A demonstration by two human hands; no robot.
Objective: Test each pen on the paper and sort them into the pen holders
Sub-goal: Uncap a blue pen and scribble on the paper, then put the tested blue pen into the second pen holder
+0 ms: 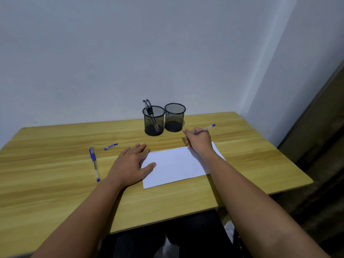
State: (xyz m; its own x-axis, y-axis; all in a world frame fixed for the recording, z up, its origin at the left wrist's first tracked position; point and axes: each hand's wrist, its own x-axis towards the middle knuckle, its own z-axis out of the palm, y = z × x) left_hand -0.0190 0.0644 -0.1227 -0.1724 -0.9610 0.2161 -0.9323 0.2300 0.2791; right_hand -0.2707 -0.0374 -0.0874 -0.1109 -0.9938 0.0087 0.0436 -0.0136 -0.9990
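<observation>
Progress: left holder [154, 121] contains two dark pens [149, 108]; right holder [174, 117] appears empty. Faint test marks along far edge of paper [173, 166]. Capped blue pen [95, 163] and loose cap [111, 146] lie on desk [55, 146], left of paper — still unsorted.

Left hand [130, 164]: flat, fingers spread, pressing paper's left edge.

Right hand [200, 139]: pinching uncapped pen [205, 129], tip at paper's far edge — contact probable, hidden by fingers.
</observation>
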